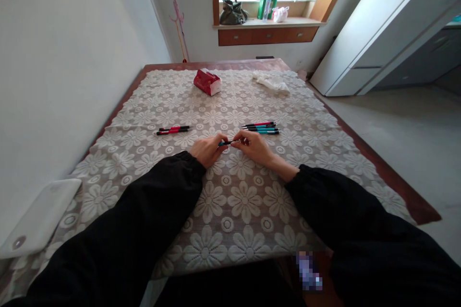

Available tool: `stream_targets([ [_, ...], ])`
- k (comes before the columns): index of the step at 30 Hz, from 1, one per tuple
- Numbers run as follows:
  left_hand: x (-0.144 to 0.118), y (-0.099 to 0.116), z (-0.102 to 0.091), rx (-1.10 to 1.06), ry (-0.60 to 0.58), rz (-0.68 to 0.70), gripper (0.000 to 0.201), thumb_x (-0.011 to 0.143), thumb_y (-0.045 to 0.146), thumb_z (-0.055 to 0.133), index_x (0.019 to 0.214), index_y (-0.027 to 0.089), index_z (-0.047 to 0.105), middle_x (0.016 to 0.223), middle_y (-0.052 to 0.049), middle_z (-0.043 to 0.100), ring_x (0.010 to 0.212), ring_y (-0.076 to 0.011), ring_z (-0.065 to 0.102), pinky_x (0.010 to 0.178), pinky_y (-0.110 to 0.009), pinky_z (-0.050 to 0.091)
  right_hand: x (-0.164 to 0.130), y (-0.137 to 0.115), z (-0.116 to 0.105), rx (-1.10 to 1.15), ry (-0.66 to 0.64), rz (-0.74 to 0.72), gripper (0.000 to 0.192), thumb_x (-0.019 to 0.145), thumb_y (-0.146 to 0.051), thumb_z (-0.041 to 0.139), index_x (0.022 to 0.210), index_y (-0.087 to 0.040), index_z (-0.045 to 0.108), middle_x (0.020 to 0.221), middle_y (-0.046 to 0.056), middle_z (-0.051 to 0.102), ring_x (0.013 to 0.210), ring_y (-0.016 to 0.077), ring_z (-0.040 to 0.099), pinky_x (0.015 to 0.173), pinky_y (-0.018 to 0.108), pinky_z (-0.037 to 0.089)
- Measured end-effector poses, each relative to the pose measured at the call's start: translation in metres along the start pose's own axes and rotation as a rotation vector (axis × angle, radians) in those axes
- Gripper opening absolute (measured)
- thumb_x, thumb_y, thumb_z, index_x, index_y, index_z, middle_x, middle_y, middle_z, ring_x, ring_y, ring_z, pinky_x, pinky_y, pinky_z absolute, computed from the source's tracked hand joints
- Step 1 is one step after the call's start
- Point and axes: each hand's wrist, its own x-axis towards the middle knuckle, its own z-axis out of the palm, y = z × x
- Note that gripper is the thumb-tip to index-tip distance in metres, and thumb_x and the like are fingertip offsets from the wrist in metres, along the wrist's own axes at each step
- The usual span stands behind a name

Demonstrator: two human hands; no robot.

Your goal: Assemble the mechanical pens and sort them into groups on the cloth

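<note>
Over the middle of the table, my left hand pinches the blue end of a blue-and-black pen. The fingers of my right hand close on its black end, and part of the pen is hidden by them. To the left of my hands lie red-and-black pens, side by side. Just beyond my right hand is a small group of pens, some blue and black, one red and black. Both groups rest flat on the flowered lace tablecloth.
A red tissue pack lies toward the far side of the table, with a crumpled white plastic bag to its right. A white board-like object is at the near left edge. Beyond the table stand a windowsill and a white fridge.
</note>
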Motion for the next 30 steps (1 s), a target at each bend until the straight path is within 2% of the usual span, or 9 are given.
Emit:
stream_targets([
  [2, -0.0001, 0.0004, 0.0006, 0.013, 0.018, 0.0, 0.021, 0.103, 0.039, 0.051, 0.113, 0.023, 0.06, 0.099, -0.007, 0.075, 0.087, -0.0236, 0.073, 0.071, -0.03, 0.048, -0.0006, 0.0004, -0.0008, -0.052, -0.021, -0.017, 0.035, 0.095, -0.054, 0.065, 0.082, -0.021, 0.069, 0.066, -0.003, 0.059, 0.061, 0.0125, 0.049, 0.061, 0.028, 0.038],
  [7, -0.0002, 0.0014, 0.0003, 0.079, 0.032, 0.001, 0.031, 0.106, 0.042, 0.04, 0.109, 0.022, 0.063, 0.09, -0.007, 0.074, 0.081, -0.0235, 0.071, 0.068, -0.03, 0.046, -0.0024, 0.0015, -0.005, -0.093, -0.023, -0.123, 0.028, 0.094, -0.043, 0.068, 0.114, -0.023, 0.067, 0.089, 0.0, 0.069, 0.069, 0.0135, 0.054, 0.069, 0.028, 0.043],
  [10, 0.0, 0.0012, -0.0003, 0.088, 0.018, 0.013, 0.032, 0.106, 0.045, 0.041, 0.114, 0.021, 0.062, 0.092, -0.007, 0.075, 0.08, -0.0234, 0.071, 0.068, -0.03, 0.045, -0.0026, 0.0014, -0.0067, -0.142, -0.019, -0.156, 0.019, 0.099, -0.039, 0.059, 0.099, -0.022, 0.069, 0.082, 0.001, 0.067, 0.07, 0.0145, 0.054, 0.07, 0.028, 0.042],
  [13, 0.0002, 0.0009, -0.0001, 0.102, 0.019, 0.0, 0.031, 0.102, 0.047, 0.052, 0.118, 0.021, 0.06, 0.093, -0.005, 0.075, 0.079, -0.0232, 0.071, 0.067, -0.03, 0.044, -0.0029, -0.0002, -0.007, -0.209, -0.05, -0.111, 0.033, 0.103, -0.042, 0.052, 0.083, -0.021, 0.066, 0.072, 0.001, 0.062, 0.068, 0.0151, 0.053, 0.069, 0.029, 0.04],
  [18, 0.0005, 0.0018, -0.0003, 0.127, -0.01, 0.007, 0.034, 0.105, 0.045, 0.041, 0.107, 0.02, 0.065, 0.091, -0.008, 0.074, 0.081, -0.0246, 0.07, 0.069, -0.031, 0.044, -0.0044, -0.0032, -0.0065, -0.235, -0.101, -0.158, 0.026, 0.102, -0.042, 0.056, 0.111, -0.02, 0.066, 0.088, 0.003, 0.068, 0.077, 0.0161, 0.058, 0.075, 0.028, 0.041],
  [20, 0.0007, 0.0027, -0.0008, 0.121, -0.021, 0.003, 0.037, 0.105, 0.047, 0.038, 0.111, 0.02, 0.064, 0.093, -0.008, 0.074, 0.082, -0.0251, 0.071, 0.069, -0.032, 0.044, -0.0044, -0.0033, -0.0065, -0.276, -0.122, -0.207, 0.024, 0.103, -0.04, 0.054, 0.107, -0.019, 0.066, 0.09, 0.005, 0.069, 0.08, 0.0174, 0.059, 0.077, 0.029, 0.041],
  [23, 0.0007, 0.0048, -0.0024, 0.131, -0.039, -0.034, 0.04, 0.103, 0.053, 0.042, 0.121, 0.021, 0.058, 0.092, -0.006, 0.075, 0.079, -0.025, 0.071, 0.067, -0.032, 0.043, -0.004, -0.0035, -0.0071, -0.37, -0.166, -0.23, 0.034, 0.107, -0.039, 0.044, 0.089, -0.019, 0.065, 0.081, 0.005, 0.066, 0.077, 0.0183, 0.057, 0.074, 0.03, 0.039],
  [28, 0.0004, 0.009, -0.0062, 0.191, -0.066, -0.024, 0.04, 0.108, 0.046, 0.031, 0.106, 0.021, 0.063, 0.091, -0.008, 0.074, 0.084, -0.0247, 0.071, 0.069, -0.033, 0.042, -0.0045, -0.0045, -0.0077, -0.352, -0.149, -0.27, 0.03, 0.105, -0.045, 0.051, 0.102, -0.019, 0.065, 0.086, 0.005, 0.067, 0.08, 0.0177, 0.058, 0.076, 0.029, 0.039],
  [30, 0.0, 0.0094, -0.0068, 0.175, -0.062, -0.017, 0.04, 0.107, 0.047, 0.031, 0.107, 0.022, 0.063, 0.091, -0.008, 0.075, 0.083, -0.0243, 0.071, 0.069, -0.032, 0.043, -0.005, -0.0046, -0.0074, -0.377, -0.157, -0.286, 0.032, 0.106, -0.045, 0.049, 0.096, -0.019, 0.065, 0.085, 0.005, 0.066, 0.08, 0.0174, 0.057, 0.076, 0.029, 0.038],
])
